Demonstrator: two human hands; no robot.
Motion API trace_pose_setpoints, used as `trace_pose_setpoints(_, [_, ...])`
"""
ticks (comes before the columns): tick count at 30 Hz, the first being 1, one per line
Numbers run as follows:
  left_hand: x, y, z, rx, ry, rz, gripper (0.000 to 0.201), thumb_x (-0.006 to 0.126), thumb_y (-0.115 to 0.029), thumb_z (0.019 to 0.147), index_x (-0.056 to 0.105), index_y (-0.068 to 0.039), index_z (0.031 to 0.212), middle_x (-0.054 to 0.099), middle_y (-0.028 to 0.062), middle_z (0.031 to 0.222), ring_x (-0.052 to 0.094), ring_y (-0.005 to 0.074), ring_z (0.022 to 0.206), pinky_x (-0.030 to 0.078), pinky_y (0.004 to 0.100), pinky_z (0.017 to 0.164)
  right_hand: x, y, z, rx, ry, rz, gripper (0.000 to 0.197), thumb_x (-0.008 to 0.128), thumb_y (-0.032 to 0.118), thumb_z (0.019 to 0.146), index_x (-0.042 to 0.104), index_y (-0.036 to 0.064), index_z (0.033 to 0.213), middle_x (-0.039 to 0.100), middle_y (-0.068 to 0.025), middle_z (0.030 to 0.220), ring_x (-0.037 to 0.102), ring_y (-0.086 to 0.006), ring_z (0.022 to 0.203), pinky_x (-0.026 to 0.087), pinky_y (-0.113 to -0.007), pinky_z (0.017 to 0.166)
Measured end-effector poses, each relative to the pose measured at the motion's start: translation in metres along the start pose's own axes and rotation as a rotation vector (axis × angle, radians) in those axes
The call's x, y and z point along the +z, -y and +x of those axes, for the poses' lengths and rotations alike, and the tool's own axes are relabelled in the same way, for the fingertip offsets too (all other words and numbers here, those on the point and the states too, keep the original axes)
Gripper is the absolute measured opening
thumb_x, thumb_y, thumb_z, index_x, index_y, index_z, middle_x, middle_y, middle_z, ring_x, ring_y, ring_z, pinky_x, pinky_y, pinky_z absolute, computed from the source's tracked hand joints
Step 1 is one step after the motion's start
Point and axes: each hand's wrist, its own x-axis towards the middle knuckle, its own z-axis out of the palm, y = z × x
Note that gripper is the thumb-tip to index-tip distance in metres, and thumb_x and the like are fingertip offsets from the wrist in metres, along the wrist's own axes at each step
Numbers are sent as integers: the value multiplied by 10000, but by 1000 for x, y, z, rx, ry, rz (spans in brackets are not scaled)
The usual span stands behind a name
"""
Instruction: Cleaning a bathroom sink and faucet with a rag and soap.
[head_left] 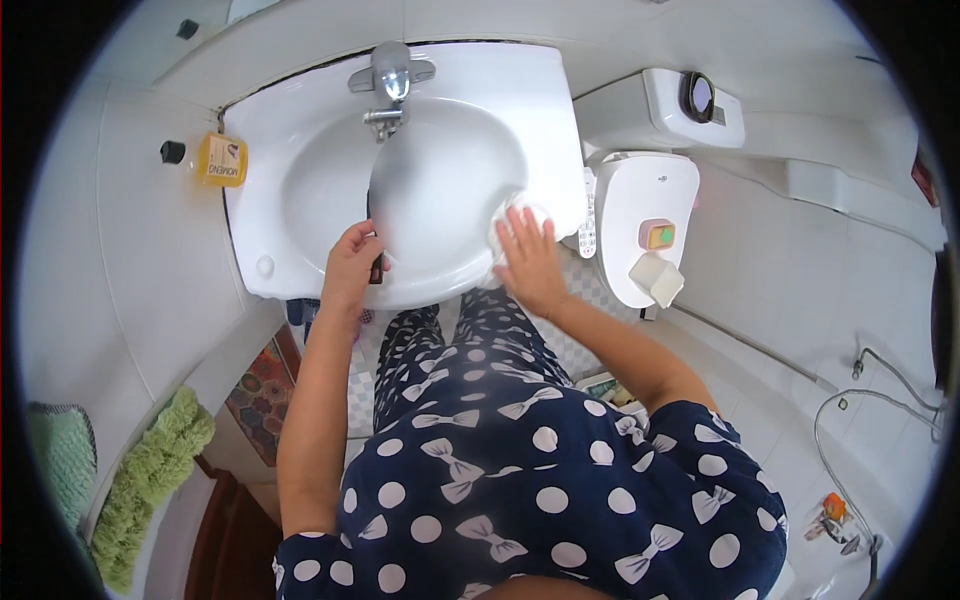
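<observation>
At the sink's front rim, my left hand (354,258) has its fingers closed on a slim dark object (377,268). Its kind is unclear; the dark edge continues upward over the bowl, partly lost in a grey blur. My right hand (530,262) presses a bunched white cloth (503,208) against the basin's right front rim, holding it under outstretched fingers. The thumb side is partly hidden. Both hands work over the white washbasin (530,80). A chrome faucet (391,75) stands at its back edge.
A yellow bottle (222,160) stands by the basin's left edge. To the right is a toilet (650,185), with a small pink-edged box (657,235) and a white container (656,278) on its lid. A dark round object (699,96) lies on the tank. Green fluffy cloth (150,480) hangs lower left.
</observation>
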Motion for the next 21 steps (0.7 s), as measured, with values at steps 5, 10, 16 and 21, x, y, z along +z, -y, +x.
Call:
trace_pose_setpoints(5, [-34, -12, -20, 95, 26, 1, 346, 631, -111, 880, 612, -35, 1216, 634, 33, 889, 572, 75, 677, 431, 206, 620, 17, 95, 5, -163, 112, 77, 668, 598, 251, 890, 345, 37, 1470, 272, -189, 1559, 226, -365, 1455, 157, -557, 1170])
trace_pose_setpoints(10, [-47, -17, -42, 127, 43, -58, 335, 621, -84, 887, 606, -22, 1215, 621, 23, 869, 568, 68, 685, 438, 200, 631, 47, 183, 51, -528, -37, -7, 604, 589, 218, 814, 466, 40, 1378, 383, -200, 1487, 312, -339, 1424, 258, -541, 1145])
trace_pose_setpoints(16, [-53, -20, -55, 175, 69, -63, 318, 617, -76, 893, 609, -19, 1206, 601, 0, 858, 563, 59, 697, 440, 195, 643, 74, 209, 75, -523, 25, 120, 576, 568, 137, 805, 480, 50, 1368, 438, -179, 1445, 355, -317, 1398, 284, -544, 1134])
trace_pose_setpoints(21, [-54, -22, -59, 154, 34, -37, 323, 620, -95, 896, 609, -28, 1211, 603, -3, 867, 561, 60, 706, 427, 189, 639, 37, 143, 26, -492, 10, -12, 666, 552, 101, 808, 404, 107, 1458, 385, -78, 1525, 324, -241, 1432, 252, -552, 1146])
